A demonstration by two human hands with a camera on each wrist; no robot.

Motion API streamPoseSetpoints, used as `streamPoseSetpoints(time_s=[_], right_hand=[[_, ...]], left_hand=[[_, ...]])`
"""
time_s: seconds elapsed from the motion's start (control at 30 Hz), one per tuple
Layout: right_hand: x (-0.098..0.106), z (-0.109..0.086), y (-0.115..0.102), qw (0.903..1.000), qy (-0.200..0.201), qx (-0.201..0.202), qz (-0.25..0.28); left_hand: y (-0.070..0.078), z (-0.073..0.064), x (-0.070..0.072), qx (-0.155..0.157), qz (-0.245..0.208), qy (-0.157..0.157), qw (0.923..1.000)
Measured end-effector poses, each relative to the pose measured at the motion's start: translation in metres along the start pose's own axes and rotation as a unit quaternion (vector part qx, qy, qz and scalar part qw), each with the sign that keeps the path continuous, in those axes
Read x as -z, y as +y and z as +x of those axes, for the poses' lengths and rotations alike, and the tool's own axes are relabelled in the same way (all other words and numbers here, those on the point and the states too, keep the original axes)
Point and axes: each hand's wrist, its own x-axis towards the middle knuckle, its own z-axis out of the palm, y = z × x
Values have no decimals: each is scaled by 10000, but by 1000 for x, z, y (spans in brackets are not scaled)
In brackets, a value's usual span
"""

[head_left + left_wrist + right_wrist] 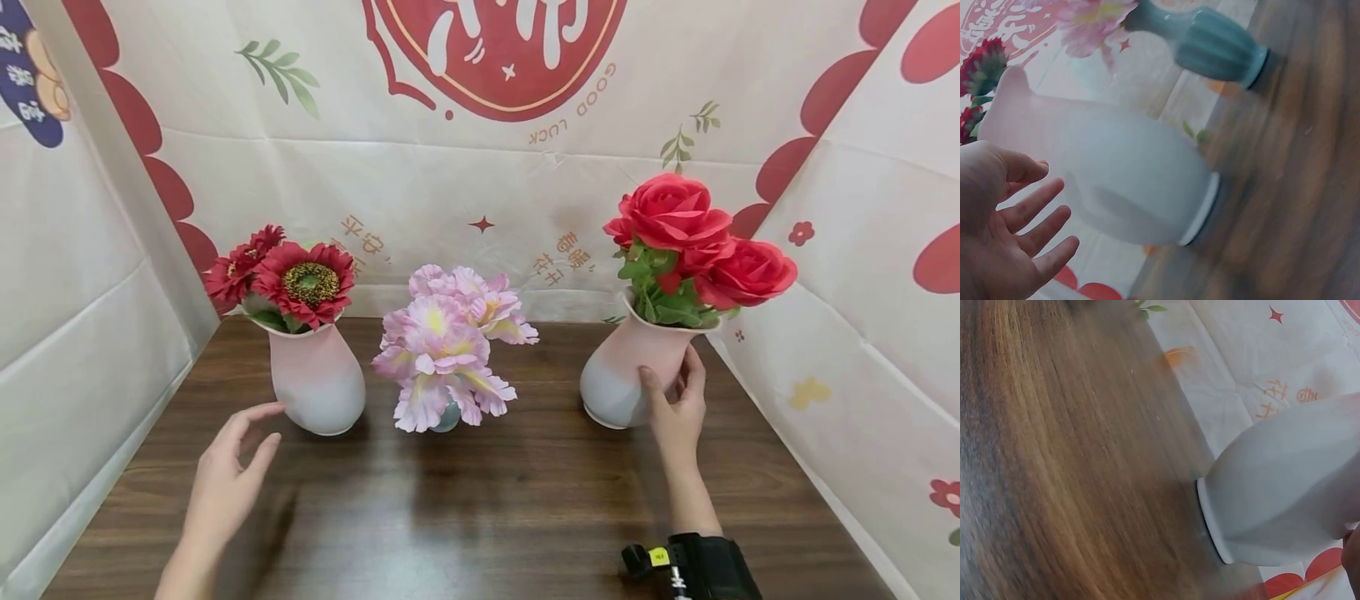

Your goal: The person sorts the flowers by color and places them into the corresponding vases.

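Observation:
A pink-and-white vase (318, 383) with dark red daisy-like flowers (303, 283) stands at the left. Beside its lower left side is my left hand (228, 471), fingers spread loosely and holding nothing; the left wrist view shows its palm and fingers close to that vase (1129, 169). At the right stands a similar vase (626, 375) full of red roses (690, 237). My right hand (678, 412) holds it by the right side, thumb at the front and fingers curled behind. In the right wrist view, mainly the vase's lower body (1279, 494) shows, with fingers at the edge.
Between the two, a small teal vase (447, 417) bears pink-and-yellow ruffled flowers (446, 333); its fluted body (1219, 47) shows in the left wrist view. Everything stands on a dark wooden table (465, 517). Printed white cloth (420, 183) rises along the back and both sides.

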Motion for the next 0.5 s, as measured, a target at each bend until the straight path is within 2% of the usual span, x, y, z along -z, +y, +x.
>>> streamPoseSetpoints(time_s=[0.13, 0.27, 0.33, 0.43, 0.5], right_hand=[[11, 8, 15, 9998, -162, -70, 86], [23, 19, 16, 9997, -71, 146, 165], [29, 27, 9, 9991, 50, 248, 335], [37, 42, -10, 9957, 124, 250, 884], [44, 53, -27, 9908, 145, 220, 1329]], left_hand=[[-1, 11, 17, 65, 190, 69, 9998], [3, 28, 35, -56, 285, 256, 9993], [8, 38, 44, -140, 254, 542, 9981], [17, 57, 58, -199, 179, 986, 9948], [26, 70, 67, -283, 168, 1165, 9926]])
